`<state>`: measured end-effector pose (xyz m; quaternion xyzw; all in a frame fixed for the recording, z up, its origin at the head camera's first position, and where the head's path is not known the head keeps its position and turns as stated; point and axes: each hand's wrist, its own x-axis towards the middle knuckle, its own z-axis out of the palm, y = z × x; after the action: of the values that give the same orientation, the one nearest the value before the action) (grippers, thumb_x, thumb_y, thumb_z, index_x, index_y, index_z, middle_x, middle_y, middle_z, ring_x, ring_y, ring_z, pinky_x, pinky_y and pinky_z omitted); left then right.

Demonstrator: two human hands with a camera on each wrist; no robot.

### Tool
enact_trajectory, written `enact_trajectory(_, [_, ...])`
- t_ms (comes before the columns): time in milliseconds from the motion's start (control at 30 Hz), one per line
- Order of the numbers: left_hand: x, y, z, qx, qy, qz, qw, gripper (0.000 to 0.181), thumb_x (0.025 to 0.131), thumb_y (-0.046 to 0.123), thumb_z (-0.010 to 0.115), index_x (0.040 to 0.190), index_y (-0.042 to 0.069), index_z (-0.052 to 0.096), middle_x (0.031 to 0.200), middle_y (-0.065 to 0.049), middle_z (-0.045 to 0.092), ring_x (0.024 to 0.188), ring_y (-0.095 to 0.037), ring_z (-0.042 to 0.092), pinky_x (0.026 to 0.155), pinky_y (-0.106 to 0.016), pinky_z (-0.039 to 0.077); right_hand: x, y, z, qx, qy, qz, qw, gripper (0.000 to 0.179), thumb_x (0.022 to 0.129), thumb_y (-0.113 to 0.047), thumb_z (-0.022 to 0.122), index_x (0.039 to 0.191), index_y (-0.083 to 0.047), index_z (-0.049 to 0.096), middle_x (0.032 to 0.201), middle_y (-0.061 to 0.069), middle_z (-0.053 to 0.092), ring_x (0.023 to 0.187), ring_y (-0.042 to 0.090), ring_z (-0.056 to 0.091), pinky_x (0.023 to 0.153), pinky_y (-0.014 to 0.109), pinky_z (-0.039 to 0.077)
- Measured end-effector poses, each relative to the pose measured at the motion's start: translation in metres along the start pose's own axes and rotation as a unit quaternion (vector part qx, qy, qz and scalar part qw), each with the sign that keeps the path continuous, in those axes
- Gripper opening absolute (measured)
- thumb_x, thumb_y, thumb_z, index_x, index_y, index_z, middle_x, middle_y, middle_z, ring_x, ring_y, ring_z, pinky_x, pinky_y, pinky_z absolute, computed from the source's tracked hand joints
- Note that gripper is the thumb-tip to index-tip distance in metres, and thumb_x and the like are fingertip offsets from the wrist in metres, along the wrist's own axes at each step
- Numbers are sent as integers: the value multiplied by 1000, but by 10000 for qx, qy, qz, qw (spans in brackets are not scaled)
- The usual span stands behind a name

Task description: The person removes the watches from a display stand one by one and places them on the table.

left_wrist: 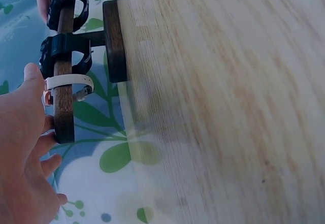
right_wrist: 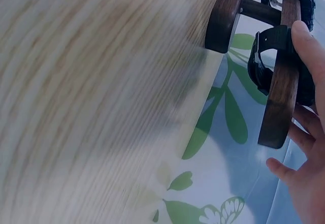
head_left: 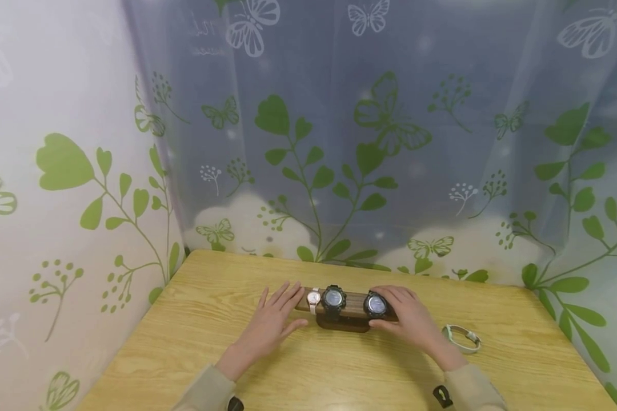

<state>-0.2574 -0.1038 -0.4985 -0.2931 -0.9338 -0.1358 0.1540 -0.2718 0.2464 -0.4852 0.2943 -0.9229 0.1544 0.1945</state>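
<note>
A dark wooden watch stand (head_left: 357, 301) stands on the table, its crossbar raised on a post over a small base (left_wrist: 116, 41). Along the bar sit a small white-strapped watch (head_left: 313, 297) at the left, a black digital watch (head_left: 334, 297) beside it, and another black digital watch (head_left: 376, 304) near the right end. My right hand (head_left: 413, 317) grips that right-hand watch, thumb on the near side and fingers behind. With fingers fairly straight, my left hand (head_left: 273, 319) touches around the bar's left end, its thumb close to the white watch in the left wrist view.
A watch with a pale strap (head_left: 463, 339) lies on the wooden table (head_left: 205, 308), right of my right hand. Behind the table's far edge hangs a curtain (head_left: 313, 160) printed with leaves and butterflies, with a similar one (head_left: 82, 240) along the left side.
</note>
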Motion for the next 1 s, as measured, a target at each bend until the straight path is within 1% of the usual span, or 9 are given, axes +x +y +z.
enact_trajectory(233, [1, -1, 1, -45, 7, -3, 10000, 71, 101, 52, 51, 157, 10, 37, 165, -6, 28, 151, -35, 28, 120, -67, 15, -5, 5, -6, -71, 54, -34, 10000, 73, 80, -42, 84, 139, -7, 59, 134, 13, 64, 124, 38, 58, 105, 64, 42])
enact_trajectory(467, [1, -1, 2, -43, 4, -38, 10000, 71, 101, 50, 53, 157, 10, 37, 165, -6, 28, 152, -33, 26, 120, -67, 15, -11, 13, -10, -158, -50, 118, 9998, 74, 81, -45, 82, 140, -9, 58, 135, 13, 63, 124, 39, 58, 104, 64, 43])
enact_trajectory(567, [1, -1, 2, -76, 21, -40, 10000, 70, 101, 49, 54, 157, 10, 37, 164, -8, 31, 152, -33, 26, 120, -67, 15, -13, 16, -11, -121, -65, 147, 9998, 74, 81, -45, 82, 141, -9, 57, 136, 13, 62, 124, 39, 58, 103, 65, 44])
enact_trajectory(767, [1, 0, 0, -47, -38, -76, 10000, 69, 102, 49, 54, 157, 10, 37, 165, -6, 29, 153, -32, 24, 121, -66, 13, -18, 21, -15, -73, -14, 140, 9999, 73, 81, -43, 83, 139, -8, 58, 135, 14, 63, 123, 40, 58, 102, 66, 45])
enact_trajectory(933, [1, 0, 0, -53, -15, -58, 10000, 70, 101, 48, 55, 157, 10, 38, 165, -6, 29, 152, -32, 25, 120, -66, 14, -23, 27, -18, -42, -102, 234, 9997, 74, 81, -44, 82, 141, -9, 57, 136, 13, 62, 124, 39, 58, 102, 65, 44])
enact_trajectory(1000, [1, 0, 0, -76, 1, -40, 10000, 69, 101, 47, 56, 156, 9, 39, 164, -8, 31, 152, -33, 26, 120, -67, 15, -25, 29, -19, -51, -109, 247, 9996, 74, 82, -45, 82, 142, -10, 56, 136, 13, 62, 124, 38, 58, 102, 65, 44])
